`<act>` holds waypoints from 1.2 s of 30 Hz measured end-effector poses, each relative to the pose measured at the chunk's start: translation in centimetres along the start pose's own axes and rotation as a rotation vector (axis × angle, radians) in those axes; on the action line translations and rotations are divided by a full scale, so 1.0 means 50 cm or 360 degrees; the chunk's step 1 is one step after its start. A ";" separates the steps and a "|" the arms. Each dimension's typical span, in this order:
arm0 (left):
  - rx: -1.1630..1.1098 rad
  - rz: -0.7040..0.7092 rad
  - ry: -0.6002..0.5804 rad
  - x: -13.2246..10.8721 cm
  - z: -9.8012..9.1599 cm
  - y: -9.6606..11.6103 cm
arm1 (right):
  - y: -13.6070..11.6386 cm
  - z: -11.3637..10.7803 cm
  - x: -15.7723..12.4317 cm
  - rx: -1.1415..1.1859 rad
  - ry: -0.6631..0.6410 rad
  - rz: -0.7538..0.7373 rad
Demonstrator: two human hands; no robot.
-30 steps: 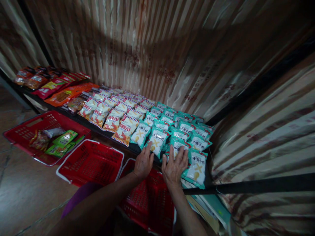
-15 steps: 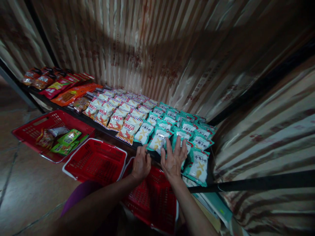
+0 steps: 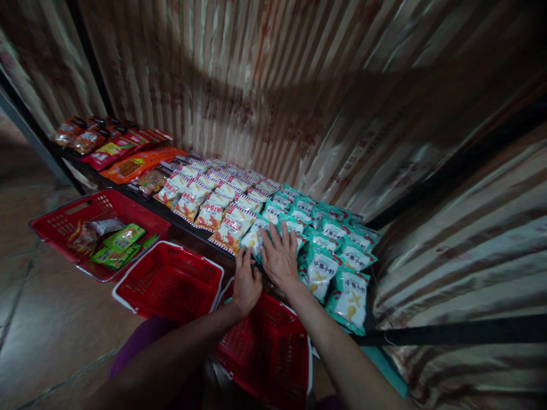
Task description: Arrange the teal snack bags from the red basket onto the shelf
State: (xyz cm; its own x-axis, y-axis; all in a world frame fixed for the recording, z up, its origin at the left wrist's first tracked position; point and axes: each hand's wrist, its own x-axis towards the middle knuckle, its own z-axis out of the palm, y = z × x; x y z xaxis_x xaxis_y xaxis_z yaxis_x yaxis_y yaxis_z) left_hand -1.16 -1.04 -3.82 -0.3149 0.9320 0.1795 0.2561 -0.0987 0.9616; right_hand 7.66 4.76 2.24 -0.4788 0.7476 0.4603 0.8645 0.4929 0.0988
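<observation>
Rows of teal-and-white snack bags (image 3: 320, 272) cover the right end of a dark low shelf. My right hand (image 3: 278, 256) lies with fingers spread over the front bags of this group, partly hiding one. Close to its left, my left hand (image 3: 247, 285) is at the shelf's front edge, fingers stretched up toward the leftmost front teal bag (image 3: 255, 236); whether the fingertips touch it I cannot make out. White-and-orange snack bags (image 3: 231, 226) stand in rows just left of the teal ones. Neither hand grips a bag.
Below the shelf stand red baskets: one holding small snack packs (image 3: 123, 236) at left, a red basket (image 3: 168, 279) in the middle, another red basket (image 3: 273, 347) under my arms. Orange and red bags (image 3: 137, 162) lie farther left. Corrugated sheeting (image 3: 256, 85) rises behind; a dark bar (image 3: 453, 330) crosses at right.
My right hand has moved left across the front teal bags, uncovering a bag it was over. My left hand's fingers have stretched out toward the leftmost one. The view has shifted slightly.
</observation>
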 end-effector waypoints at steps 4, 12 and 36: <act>0.0075 0.0011 -0.0008 0.006 0.006 -0.005 | 0.007 0.016 0.021 0.0000 -0.0019 -0.0065; 0.0141 0.0059 -0.0028 0.010 0.012 -0.012 | 0.022 0.025 0.024 -0.0012 0.0023 -0.0064; 0.0493 0.0137 0.0371 0.011 -0.064 -0.010 | 0.012 0.016 0.033 -0.0063 0.0096 -0.0167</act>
State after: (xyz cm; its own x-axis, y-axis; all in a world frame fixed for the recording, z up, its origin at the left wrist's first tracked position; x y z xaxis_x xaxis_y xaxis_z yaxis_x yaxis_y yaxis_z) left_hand -4.37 -1.61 -3.55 -0.4698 0.8174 0.3335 0.5433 -0.0300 0.8390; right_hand 7.28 6.64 2.36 -0.5580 0.6642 0.4974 0.8160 0.5482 0.1833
